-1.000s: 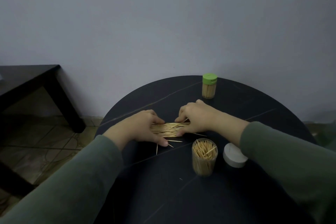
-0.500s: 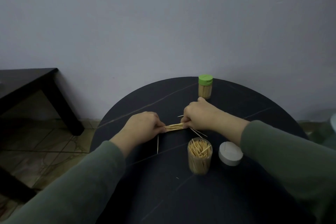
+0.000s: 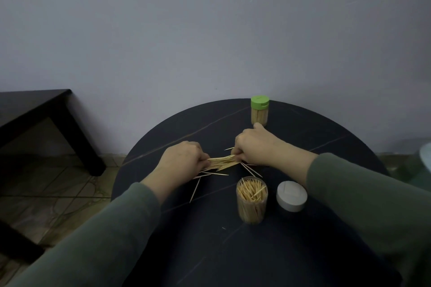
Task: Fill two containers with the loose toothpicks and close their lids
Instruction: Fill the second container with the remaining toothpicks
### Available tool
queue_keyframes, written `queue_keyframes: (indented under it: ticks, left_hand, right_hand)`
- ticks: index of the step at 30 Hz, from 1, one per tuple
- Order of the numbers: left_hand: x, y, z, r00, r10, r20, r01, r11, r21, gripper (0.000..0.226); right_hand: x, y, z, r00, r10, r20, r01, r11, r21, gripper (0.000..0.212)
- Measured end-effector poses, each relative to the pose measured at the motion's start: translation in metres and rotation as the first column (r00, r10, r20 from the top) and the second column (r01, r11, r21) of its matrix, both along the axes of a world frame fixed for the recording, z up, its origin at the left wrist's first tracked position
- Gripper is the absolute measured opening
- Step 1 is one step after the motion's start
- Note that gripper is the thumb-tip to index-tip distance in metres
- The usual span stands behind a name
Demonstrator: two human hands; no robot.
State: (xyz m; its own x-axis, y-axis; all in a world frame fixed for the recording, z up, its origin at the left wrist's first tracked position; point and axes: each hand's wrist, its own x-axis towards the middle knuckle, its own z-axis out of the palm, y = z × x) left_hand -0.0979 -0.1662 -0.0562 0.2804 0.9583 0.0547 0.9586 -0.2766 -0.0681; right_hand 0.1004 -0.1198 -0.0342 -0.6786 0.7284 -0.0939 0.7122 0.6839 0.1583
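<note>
— What stands nearest on the round black table [image 3: 233, 251]?
— A clear open container [image 3: 251, 202] of toothpicks, beside a white round lid [image 3: 291, 196].
— Behind that?
— The left hand [image 3: 184, 161] and right hand [image 3: 254, 147] pinch opposite ends of the wooden toothpick bundle [image 3: 221, 162], seemingly on the tabletop; the green-lidded container [image 3: 259, 110] stands farthest.

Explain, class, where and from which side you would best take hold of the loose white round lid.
Probably grip the white round plastic lid by its low curved side wall, coming from above. It lies flat, apart from the open clear toothpick container, so the rim is reachable.
</note>
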Motion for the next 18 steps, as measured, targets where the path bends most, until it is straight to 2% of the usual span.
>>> queue_keyframes:
  ticks: [4,11,18]
  left_hand:
    - [-0.002,-0.001,-0.001,0.997,0.019,0.076,-0.020,1.000,0.015,0.028]
    - [0.000,-0.004,-0.002,0.981,0.037,0.190,-0.050,0.997,0.063,0.031]
    - [0.012,-0.009,-0.002,0.979,0.000,0.202,-0.013,0.998,0.062,0.031]
  right_hand:
    - [0.006,0.000,0.004,0.999,-0.027,-0.045,0.027,1.000,0.009,0.026]
    - [0.021,-0.002,0.009,0.965,-0.174,-0.196,0.168,0.985,-0.043,0.024]
    - [0.030,-0.010,0.002,0.938,-0.268,-0.218,0.242,0.960,-0.141,0.024]
